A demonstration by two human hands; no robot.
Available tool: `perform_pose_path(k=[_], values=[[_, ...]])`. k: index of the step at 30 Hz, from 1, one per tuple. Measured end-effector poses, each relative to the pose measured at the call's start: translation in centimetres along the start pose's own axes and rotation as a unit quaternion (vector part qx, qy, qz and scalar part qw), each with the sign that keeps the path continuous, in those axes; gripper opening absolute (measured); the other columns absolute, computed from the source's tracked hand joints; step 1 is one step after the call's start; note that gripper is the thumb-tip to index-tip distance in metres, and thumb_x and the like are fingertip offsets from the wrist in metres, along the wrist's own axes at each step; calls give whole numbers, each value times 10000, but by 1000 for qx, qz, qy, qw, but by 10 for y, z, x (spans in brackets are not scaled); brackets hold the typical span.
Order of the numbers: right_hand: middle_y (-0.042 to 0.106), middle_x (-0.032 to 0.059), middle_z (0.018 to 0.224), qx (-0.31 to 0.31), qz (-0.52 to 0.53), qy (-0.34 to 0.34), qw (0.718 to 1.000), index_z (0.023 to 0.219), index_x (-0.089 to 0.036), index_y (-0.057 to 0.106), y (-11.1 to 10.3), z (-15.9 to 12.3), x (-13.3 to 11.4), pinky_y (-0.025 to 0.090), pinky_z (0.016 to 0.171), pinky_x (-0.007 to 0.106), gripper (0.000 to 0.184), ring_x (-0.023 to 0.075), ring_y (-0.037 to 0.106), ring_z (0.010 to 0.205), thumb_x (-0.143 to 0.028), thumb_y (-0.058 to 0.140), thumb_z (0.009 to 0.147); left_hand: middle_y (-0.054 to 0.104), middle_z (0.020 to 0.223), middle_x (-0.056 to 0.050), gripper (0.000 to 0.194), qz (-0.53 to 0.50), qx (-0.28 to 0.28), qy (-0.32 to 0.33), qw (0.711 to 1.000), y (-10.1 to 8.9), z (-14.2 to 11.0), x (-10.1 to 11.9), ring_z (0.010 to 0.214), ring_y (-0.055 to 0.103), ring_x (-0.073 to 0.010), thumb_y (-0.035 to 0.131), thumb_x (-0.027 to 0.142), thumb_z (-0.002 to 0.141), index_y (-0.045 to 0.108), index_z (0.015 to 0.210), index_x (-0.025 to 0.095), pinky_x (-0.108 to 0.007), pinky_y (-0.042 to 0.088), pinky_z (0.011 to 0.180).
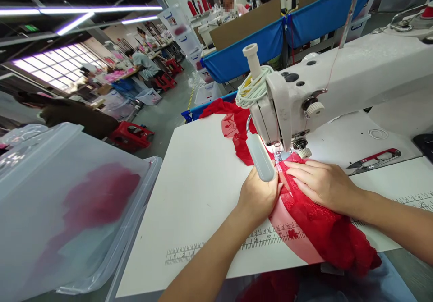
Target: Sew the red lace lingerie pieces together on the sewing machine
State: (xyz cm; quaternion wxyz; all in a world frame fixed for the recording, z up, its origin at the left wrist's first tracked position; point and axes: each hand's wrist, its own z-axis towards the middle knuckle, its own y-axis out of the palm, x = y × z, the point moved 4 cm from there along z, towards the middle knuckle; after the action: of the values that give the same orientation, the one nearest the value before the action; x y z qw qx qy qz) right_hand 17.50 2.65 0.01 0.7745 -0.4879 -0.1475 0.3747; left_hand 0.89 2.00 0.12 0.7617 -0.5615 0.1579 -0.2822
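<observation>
Red lace and mesh fabric [318, 216] runs under the presser foot [278, 157] of a white sewing machine [365, 63] and drapes over the table's front edge. My left hand [259, 194] is closed at the fabric's left edge, just in front of the foot; a small grey lamp [260, 157] hides part of its fingers. My right hand [323, 185] lies on the lace right of the needle, its fingers stretched out flat and pointing toward the foot. More red fabric [241, 130] is bunched behind the needle.
Red-handled thread snips [375, 158] lie on the machine bed at right. A printed ruler [182, 253] crosses the white tabletop [169, 194]. Clear plastic bins [67, 212] stand at left, near a red stool [131, 135]. Blue cloth [246, 52] hangs behind; other people work farther off.
</observation>
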Motion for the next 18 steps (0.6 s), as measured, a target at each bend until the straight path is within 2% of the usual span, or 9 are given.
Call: perform_pose_path(k=[3, 6, 9, 13, 15, 18], values=[[728, 63, 1220, 6, -8, -13, 1000, 1096, -191, 741, 0, -1, 0, 609, 819, 354, 299, 231, 721, 966, -157, 504, 918, 688, 1109, -128, 288, -76, 23, -23, 997, -4, 5, -6, 1054, 641, -250, 377, 223, 1015, 658, 996, 159, -411, 560, 887], [741, 78, 1186, 10, -12, -22, 1000, 1064, -180, 746, 0, -1, 1, 610, 816, 367, 292, 237, 724, 943, -161, 494, 919, 672, 1191, -85, 304, -145, -27, -24, 989, -4, 7, -10, 1104, 632, -217, 373, 214, 1012, 633, 1169, 230, -382, 562, 905], [748, 87, 1167, 27, -12, -29, 999, 1040, -166, 749, 0, -1, 1, 608, 811, 361, 295, 234, 727, 928, -154, 477, 927, 696, 1147, -68, 309, -141, -65, -59, 986, -6, 5, -15, 1112, 639, -232, 383, 214, 1000, 659, 1130, 267, -361, 581, 830], [747, 70, 1175, 11, -9, -28, 1000, 1036, -189, 747, 2, -2, 2, 596, 809, 344, 291, 223, 721, 935, -155, 480, 927, 707, 1117, -76, 318, -126, -68, -105, 984, -10, 5, -16, 1129, 632, -232, 374, 164, 980, 677, 1042, 239, -356, 565, 880], [747, 71, 1173, -2, -8, -23, 1000, 1028, -188, 745, 3, -2, 2, 592, 803, 346, 277, 226, 717, 939, -157, 491, 921, 689, 1171, -81, 338, -134, -51, -74, 987, -12, 7, -13, 1143, 623, -223, 362, 117, 957, 658, 1084, 222, -361, 556, 912], [745, 84, 1173, -4, -5, -19, 1000, 1025, -176, 740, 3, -2, 3, 586, 813, 346, 256, 224, 714, 945, -161, 508, 917, 676, 1166, -91, 374, -153, -33, 31, 987, -11, 7, -8, 1088, 637, -211, 339, 42, 904, 630, 1081, 195, -355, 569, 859]])
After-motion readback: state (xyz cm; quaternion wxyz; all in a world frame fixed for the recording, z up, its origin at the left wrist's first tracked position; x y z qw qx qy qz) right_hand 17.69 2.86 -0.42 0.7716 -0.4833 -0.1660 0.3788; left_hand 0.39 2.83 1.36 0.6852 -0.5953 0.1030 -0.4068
